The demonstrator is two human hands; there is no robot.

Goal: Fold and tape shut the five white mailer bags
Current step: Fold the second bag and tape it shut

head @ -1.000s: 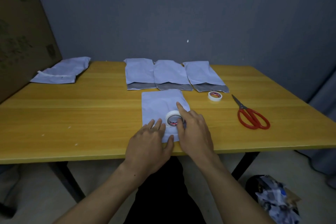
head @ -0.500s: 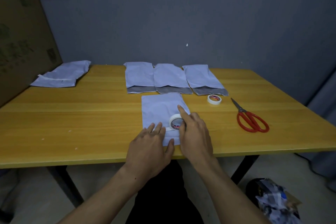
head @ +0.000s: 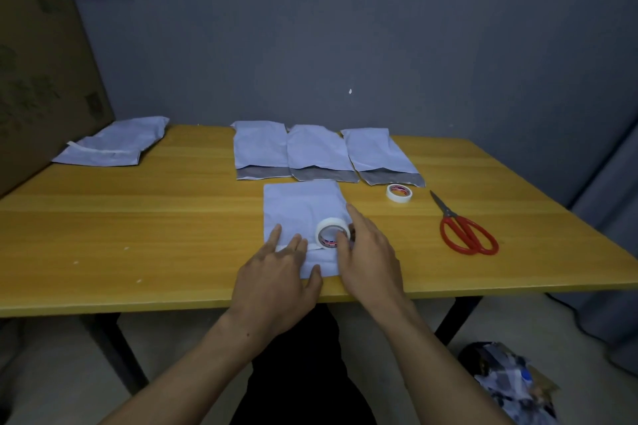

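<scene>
Near the lower centre of the frame, a folded white plastic mailer bag (head: 299,205) lies flat by the front edge of a yellow wooden table (head: 138,217). The left hand (head: 276,281) presses its lower part with straight, spread fingers. The right hand (head: 371,254) pinches an upright white tape roll (head: 328,225) standing on the bag. Just above, three more white mailer bags (head: 316,152) lie side by side, grey flaps open. A fifth bag (head: 114,145) lies at upper left. At right lie a second tape roll (head: 398,192) and red-handled scissors (head: 466,233).
</scene>
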